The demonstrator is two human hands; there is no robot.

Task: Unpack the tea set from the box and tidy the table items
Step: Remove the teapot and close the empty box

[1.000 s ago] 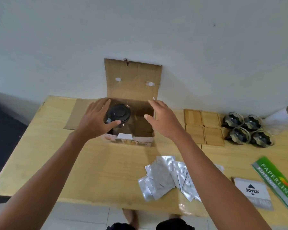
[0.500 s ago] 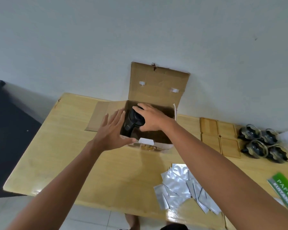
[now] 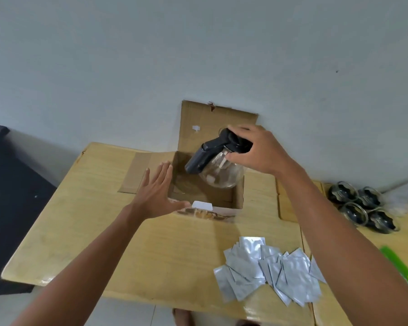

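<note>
Our right hand (image 3: pixel 257 149) grips the glass teapot (image 3: pixel 218 170) by its black lid, tilted, above the open box (image 3: pixel 238 196). Our left hand (image 3: pixel 158 191) lies spread flat, fingers straight, against the box's left wall. Four glass cups (image 3: pixel 360 205) already sit on the table (image 3: pixel 80 220) at right. Left, we judge: set the teapot down, tidy the scattered foil sachets (image 3: pixel 269 269).

Your right hand (image 3: pixel 259 149) is up high, fingers curled tight in a grip. Your left hand (image 3: pixel 158 194) is flat, fingers straight.
</note>
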